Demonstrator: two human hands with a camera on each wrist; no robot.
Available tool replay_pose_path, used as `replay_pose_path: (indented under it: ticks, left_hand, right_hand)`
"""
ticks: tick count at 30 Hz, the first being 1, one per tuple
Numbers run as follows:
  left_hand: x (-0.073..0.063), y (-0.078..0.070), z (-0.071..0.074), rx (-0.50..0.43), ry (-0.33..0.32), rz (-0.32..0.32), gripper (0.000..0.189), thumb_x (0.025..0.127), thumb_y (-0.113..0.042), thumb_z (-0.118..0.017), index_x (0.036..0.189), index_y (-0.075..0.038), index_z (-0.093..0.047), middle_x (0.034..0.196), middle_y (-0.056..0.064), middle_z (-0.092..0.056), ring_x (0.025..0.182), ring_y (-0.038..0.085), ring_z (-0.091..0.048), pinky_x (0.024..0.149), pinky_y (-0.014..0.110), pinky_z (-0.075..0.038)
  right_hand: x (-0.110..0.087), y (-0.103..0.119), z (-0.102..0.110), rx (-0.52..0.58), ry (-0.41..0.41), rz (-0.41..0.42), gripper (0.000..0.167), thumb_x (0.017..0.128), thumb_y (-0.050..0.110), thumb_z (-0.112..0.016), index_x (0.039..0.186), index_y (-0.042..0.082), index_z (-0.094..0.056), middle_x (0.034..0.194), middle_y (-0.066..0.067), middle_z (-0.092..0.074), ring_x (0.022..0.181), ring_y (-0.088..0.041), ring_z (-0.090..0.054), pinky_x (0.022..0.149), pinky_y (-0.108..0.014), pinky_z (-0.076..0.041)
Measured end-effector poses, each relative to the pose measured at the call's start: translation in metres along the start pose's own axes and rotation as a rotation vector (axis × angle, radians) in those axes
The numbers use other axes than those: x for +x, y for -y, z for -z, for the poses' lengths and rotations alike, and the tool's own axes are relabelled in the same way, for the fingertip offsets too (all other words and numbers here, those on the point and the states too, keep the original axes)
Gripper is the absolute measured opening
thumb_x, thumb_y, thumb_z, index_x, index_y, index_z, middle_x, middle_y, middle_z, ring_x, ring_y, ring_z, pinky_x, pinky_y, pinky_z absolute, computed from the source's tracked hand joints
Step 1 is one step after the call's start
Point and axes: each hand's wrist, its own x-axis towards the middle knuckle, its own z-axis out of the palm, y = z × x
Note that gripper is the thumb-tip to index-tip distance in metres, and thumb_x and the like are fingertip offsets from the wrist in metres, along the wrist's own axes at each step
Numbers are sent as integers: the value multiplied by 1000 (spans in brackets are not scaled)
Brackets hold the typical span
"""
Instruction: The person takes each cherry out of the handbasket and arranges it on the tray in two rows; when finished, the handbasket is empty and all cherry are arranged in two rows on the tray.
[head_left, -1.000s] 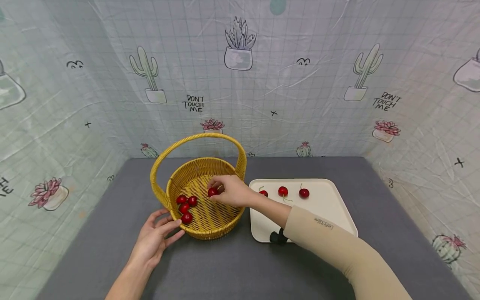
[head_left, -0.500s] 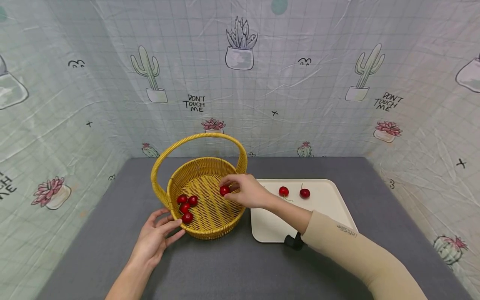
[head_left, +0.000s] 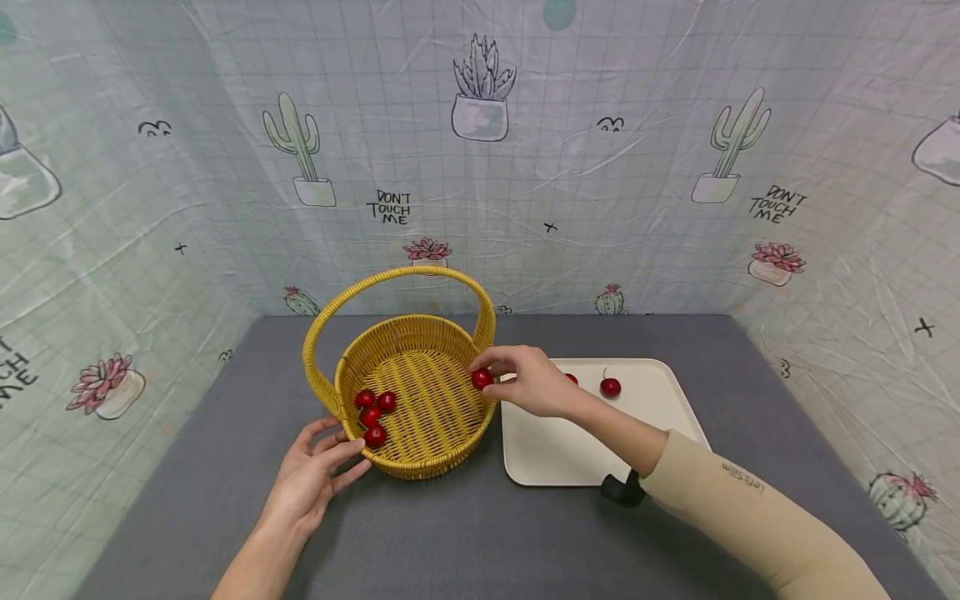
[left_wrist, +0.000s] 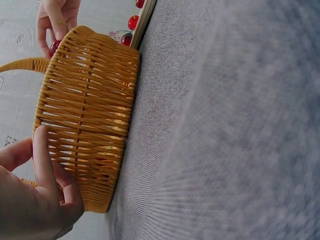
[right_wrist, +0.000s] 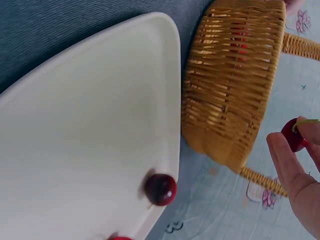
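Note:
A round yellow wicker basket [head_left: 420, 417] with a tall hoop handle stands left of centre. Several red cherries [head_left: 370, 417] lie inside, by its left wall. My left hand [head_left: 311, 475] holds the basket at its front-left rim; in the left wrist view its fingers [left_wrist: 44, 165] lie against the rim and outer wall. Over the right rim, my right hand [head_left: 536, 383] pinches a dark red cherry [head_left: 482, 379] between thumb and fingertips. A green stem shows on this cherry [right_wrist: 292, 134] in the right wrist view.
Right of the basket lies a white tray [head_left: 547, 458] on the grey tabletop [head_left: 480, 542]. Cherries [head_left: 611, 387] sit toward its back, partly hidden by my right hand. A patterned cloth [head_left: 637, 208] hangs behind and at both sides.
My right hand has moved right with the pinched cherry, from above the basket's middle to its right rim. The left hand and basket have stayed put.

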Motion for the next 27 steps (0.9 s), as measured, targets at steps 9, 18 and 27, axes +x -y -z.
replay_pose_path:
  ticks: [9,18,27]
  left_hand:
    - [0,0,0,-4,2,5,52,100,0,-66,136,-19,-34,116,4,-54,108,21,-67,93,40,-60]
    - [-1,0,-1,-7,3,3,52,99,1,-66,136,-18,-34,117,4,-53,108,21,-67,93,40,-60]
    - [-1,-1,-1,-4,3,2,53,100,1,-66,136,-18,-33,117,5,-54,108,21,-67,93,40,-60]
  right_hand:
    - [-21,-9,21,71,-38,-59,32,94,-1,-72,125,5,-69,122,-10,-69,116,-28,-66,80,-44,-64]
    - [-39,-21,45,31,-124,-123,34,93,2,-76,125,13,-70,116,-6,-72,112,-26,-67,84,-44,-62]
    - [-59,-36,63,24,-186,-173,35,93,2,-74,127,10,-68,119,-8,-71,111,-28,-68,86,-41,-60]
